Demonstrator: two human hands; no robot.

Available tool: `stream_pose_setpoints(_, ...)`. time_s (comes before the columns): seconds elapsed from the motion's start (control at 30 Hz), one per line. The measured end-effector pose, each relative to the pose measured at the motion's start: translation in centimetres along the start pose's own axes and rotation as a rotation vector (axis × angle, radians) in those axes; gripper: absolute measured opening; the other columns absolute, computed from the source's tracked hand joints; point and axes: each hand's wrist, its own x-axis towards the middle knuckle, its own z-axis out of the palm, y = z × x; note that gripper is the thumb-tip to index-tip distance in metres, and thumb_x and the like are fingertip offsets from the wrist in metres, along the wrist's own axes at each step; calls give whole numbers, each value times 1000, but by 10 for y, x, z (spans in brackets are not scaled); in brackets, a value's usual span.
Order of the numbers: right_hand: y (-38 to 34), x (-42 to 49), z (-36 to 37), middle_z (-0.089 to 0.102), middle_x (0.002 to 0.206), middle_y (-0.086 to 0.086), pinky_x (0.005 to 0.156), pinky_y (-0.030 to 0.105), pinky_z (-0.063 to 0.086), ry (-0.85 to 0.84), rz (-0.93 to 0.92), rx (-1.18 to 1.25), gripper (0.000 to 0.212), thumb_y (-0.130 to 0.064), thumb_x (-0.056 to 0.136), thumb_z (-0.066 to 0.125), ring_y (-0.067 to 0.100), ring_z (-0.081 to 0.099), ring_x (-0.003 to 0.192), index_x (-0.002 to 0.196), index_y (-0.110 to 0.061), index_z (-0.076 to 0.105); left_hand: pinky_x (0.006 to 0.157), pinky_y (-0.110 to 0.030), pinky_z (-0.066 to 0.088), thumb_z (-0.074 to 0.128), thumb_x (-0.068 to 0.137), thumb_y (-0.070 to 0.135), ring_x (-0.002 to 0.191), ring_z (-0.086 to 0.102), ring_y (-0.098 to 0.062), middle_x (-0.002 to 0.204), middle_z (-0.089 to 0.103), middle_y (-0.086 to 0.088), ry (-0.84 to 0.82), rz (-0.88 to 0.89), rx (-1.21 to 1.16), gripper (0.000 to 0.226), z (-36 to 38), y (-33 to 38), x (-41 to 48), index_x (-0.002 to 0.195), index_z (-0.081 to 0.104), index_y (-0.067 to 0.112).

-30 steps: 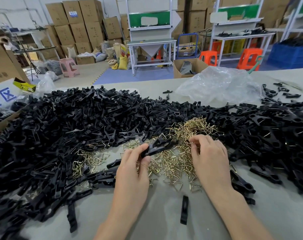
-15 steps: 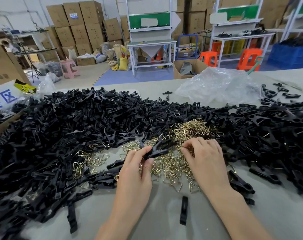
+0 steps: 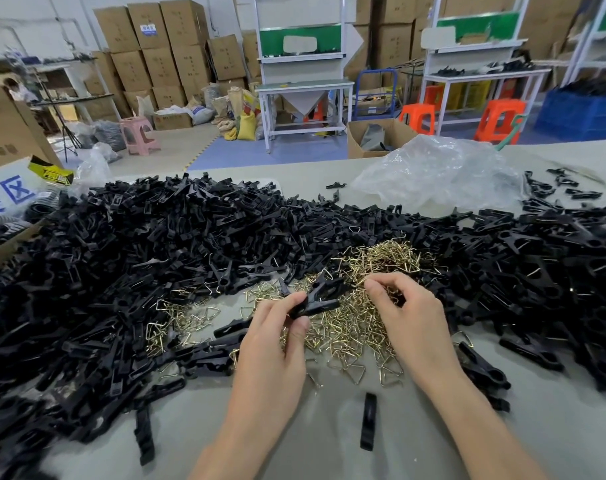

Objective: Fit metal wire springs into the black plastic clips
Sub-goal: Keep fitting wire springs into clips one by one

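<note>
Both hands have come up a little and closer together since a second ago. The left hand [image 3: 277, 344] pinches a black clip [image 3: 315, 301] between thumb and fingers and holds it just above the pile of gold wire springs [image 3: 357, 327]. The right hand [image 3: 412, 320] has its fingertips curled and pressed together over the springs; it seems to pinch a spring, but the wire is too thin to tell for sure.

2 big heaps hem the hands in. The left heap of black clips [image 3: 138, 265] is thick and wide, and it runs off the left edge of the view. The right heap of clips [image 3: 543, 271] runs off the right edge. Between them, near the bottom, the grey table [image 3: 329, 459] is bare, so the arms have open room there. 1 lone clip [image 3: 368, 420] lies on that bare part, between the 2 forearms.

A clear plastic bag [image 3: 440, 174] sits crumpled on the far side of the table, past the heaps. A cardboard box [image 3: 7, 133] on the left is cut off by the edge, and the clips hide its lower corner. Springs under the hands are hidden.
</note>
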Motion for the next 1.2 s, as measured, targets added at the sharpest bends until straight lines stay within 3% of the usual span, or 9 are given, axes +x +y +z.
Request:
stream_pose_setpoints(0.1,-3,1,-3,66,106,-27,93,23,41,54,-6,16,9,-41,97,62,-1,54,111,101,-40,71,80,-5,40,55,100,23,96,58,2,105,53,28,7,2,-4,30,-1,-1,0,126,59,37)
stream_pose_setpoints(0.23,-2,1,-5,62,101,-35,100,18,36,37,-64,-51,10,-39,96,65,1,52,119,101,-39,74,82,-4,39,56,100,20,99,57,4,107,54,29,12,-5,-9,31,0,-2,1,126,59,37)
stream_pose_setpoints(0.33,-4,-2,-1,70,100,-24,121,34,19,36,-210,-275,14,-34,94,69,11,57,118,104,-30,78,82,-3,38,57,100,20,101,56,6,108,54,28,4,4,7,31,-1,-3,1,125,58,38)
stream_pose_setpoints(0.57,-12,-5,-3,78,96,-11,126,54,6,81,-486,-612,18,-38,90,67,23,53,134,102,-30,78,86,0,35,57,99,24,108,53,8,112,52,30,-13,18,26,31,-1,-3,0,125,56,41)
stream_pose_setpoints(0.7,-13,-7,-6,73,95,-13,112,48,35,63,-502,-616,10,-32,87,75,20,61,106,96,-29,79,86,-3,37,56,99,26,107,54,6,112,52,29,-19,18,33,30,0,-4,0,125,55,42)
stream_pose_setpoints(0.77,-13,-9,-8,69,89,-17,90,33,48,17,-437,-506,10,-31,90,72,10,59,87,98,-30,78,86,-3,36,55,99,28,107,54,7,113,51,30,-20,25,37,30,0,-3,0,125,55,42)
stream_pose_setpoints(0.87,-15,-8,-10,72,81,-20,70,10,47,-51,-105,-42,8,-30,93,71,-3,63,74,94,-35,77,86,-2,35,56,99,25,107,54,7,113,52,29,-13,36,41,30,0,-2,0,125,56,41)
stream_pose_setpoints(1.03,-19,-3,-8,74,78,0,59,18,54,-179,285,513,11,-20,90,75,7,62,64,90,-28,82,87,-1,34,56,100,21,109,54,6,115,52,30,-39,56,21,32,-2,1,0,126,56,41)
stream_pose_setpoints(1.2,-20,-4,-3,72,75,-1,58,18,53,-291,413,652,6,-23,82,79,7,62,62,85,-22,83,89,-1,34,58,99,16,108,53,6,117,50,32,-56,94,35,36,-2,1,0,125,56,41)
